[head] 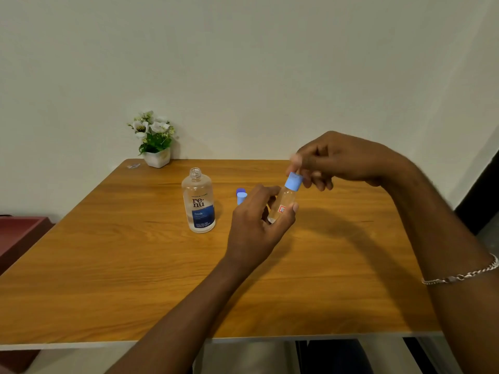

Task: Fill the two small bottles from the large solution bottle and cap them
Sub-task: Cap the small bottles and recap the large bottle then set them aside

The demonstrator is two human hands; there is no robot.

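Observation:
The large solution bottle (pixel 199 202) stands uncapped on the wooden table (pixel 135 265), left of centre, with a blue label. My left hand (pixel 256 220) grips a small clear bottle (pixel 280 205), tilted to the right above the table. A light blue cap (pixel 293 181) sits on that bottle's neck, and my right hand (pixel 337 160) pinches it from above with thumb and fingers. Behind my left hand stands a second small bottle with a light blue cap (pixel 241 197); a darker blue cap (pixel 240 190) shows just behind it. Its body is mostly hidden.
A white pot of artificial flowers (pixel 155 141) stands at the table's far left corner, against the wall. A small scrap (pixel 133 166) lies near it. A dark red piece of furniture (pixel 19 236) stands left of the table.

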